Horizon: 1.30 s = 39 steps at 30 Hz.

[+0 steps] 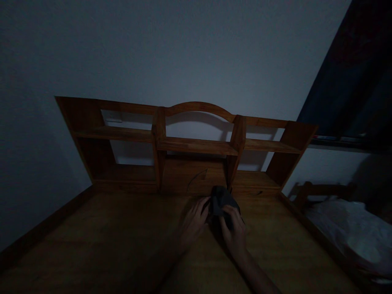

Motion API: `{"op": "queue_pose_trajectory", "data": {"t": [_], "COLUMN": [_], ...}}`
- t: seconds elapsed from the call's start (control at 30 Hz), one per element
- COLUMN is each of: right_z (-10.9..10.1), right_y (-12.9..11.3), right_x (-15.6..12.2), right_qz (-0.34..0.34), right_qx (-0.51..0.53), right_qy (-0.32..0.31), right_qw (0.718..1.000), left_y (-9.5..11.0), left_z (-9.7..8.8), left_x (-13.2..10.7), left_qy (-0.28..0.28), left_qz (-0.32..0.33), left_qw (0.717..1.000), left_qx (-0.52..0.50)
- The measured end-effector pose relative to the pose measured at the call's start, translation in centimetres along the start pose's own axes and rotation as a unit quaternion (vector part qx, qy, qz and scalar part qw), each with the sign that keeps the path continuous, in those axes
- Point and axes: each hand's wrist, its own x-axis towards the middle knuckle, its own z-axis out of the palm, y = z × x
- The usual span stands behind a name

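A dark grey, soft-looking cloth bundle point(221, 198) is between my two hands over the wooden desktop point(128, 237). Its exact kind is hard to make out in the dim light. My left hand point(195, 220) grips its left side, with thumb and fingers at the edge. On the right, my right hand point(235, 230) has its fingers bent over the front and right side of the bundle. The palms' inner sides and the underside of the bundle are hidden.
A wooden shelf unit point(197, 145) with several compartments stands along the back of the desktop, against a pale wall point(190, 53). Thin dark cord-like lines show near its middle panel point(177, 171). At the right are a white plastic bag point(352, 228) and a dark curtain point(346, 81).
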Motion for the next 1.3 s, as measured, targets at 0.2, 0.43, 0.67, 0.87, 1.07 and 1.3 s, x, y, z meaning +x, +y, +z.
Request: {"op": "queue_pose_trajectory", "data": {"t": [0.2,0.43,0.67,0.87,1.07,1.3], "right_z": [1.6,2.5,2.8,3.1,1.6,1.9], "right_y": [1.4,3.5,0.7,1.9,-0.3,0.3], "right_x": [-1.2,-3.1,-1.6,-1.4,0.7,-0.7], "right_qz": [0.026,-0.015,0.021,0.208,0.247,0.060], "right_qx": [0.008,-0.047,0.015,0.207,0.333,0.000], "right_qy": [-0.084,-0.180,-0.177,-0.090,-0.166,-0.168], "right_qw": [0.996,0.982,0.984,0.952,0.895,0.984], "left_y": [0.0,0.0,-0.7,-0.6,-0.8,-0.4], "left_z": [-0.8,-0.8,-0.8,0.0,0.0,-0.9], "left_x": [0.1,-0.2,-0.2,-0.3,-0.1,0.0], "left_qy": [0.011,-0.012,0.012,0.026,0.003,-0.029], "left_qz": [-0.028,-0.002,0.004,-0.005,0.011,-0.038], "left_qw": [0.999,0.997,0.991,0.991,0.996,0.998], "left_qx": [0.023,0.072,0.133,0.130,0.094,0.040]}}
